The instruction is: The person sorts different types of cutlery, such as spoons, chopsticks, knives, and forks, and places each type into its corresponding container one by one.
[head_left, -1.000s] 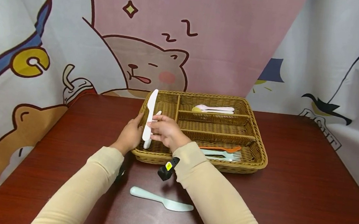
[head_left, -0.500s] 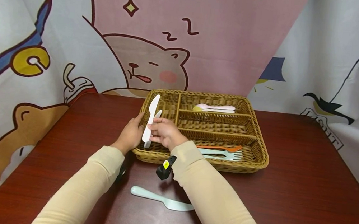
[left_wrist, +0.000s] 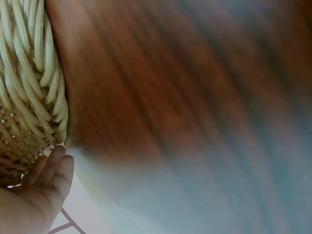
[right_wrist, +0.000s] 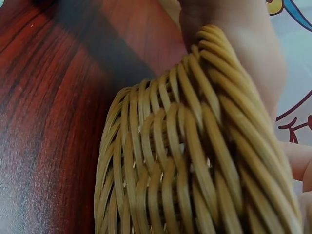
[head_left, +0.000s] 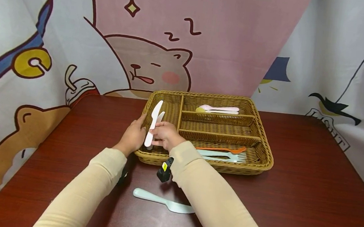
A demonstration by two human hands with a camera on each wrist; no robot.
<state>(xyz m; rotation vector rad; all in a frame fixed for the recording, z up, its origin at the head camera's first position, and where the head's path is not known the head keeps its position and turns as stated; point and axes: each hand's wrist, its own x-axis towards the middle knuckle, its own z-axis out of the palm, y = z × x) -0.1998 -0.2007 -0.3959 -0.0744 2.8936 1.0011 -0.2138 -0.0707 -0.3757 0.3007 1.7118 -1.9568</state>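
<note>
My right hand (head_left: 166,135) pinches a white plastic knife (head_left: 155,116), low inside the left compartment of the wicker basket (head_left: 264,147). The blade points to the back, the handle toward me. Another white knife (head_left: 161,116) lies in that compartment, partly hidden behind the held one and my fingers. My left hand (head_left: 132,134) rests at the basket's left side, and the left wrist view shows its nearly straight fingers (left_wrist: 61,175) against the woven wall. In the right wrist view the basket's front wall (right_wrist: 165,161) hides most of the right hand.
A pale green knife (head_left: 160,200) lies on the dark red table (head_left: 304,205) before the basket, its tip under my right sleeve. Pink and white spoons (head_left: 222,109) are in the back compartment. An orange fork (head_left: 236,150) and pale green forks (head_left: 230,156) fill the front one.
My right hand has lowered the white knife into the left compartment, its blade tip moving down and slightly right. The left hand has stayed at the basket's side.
</note>
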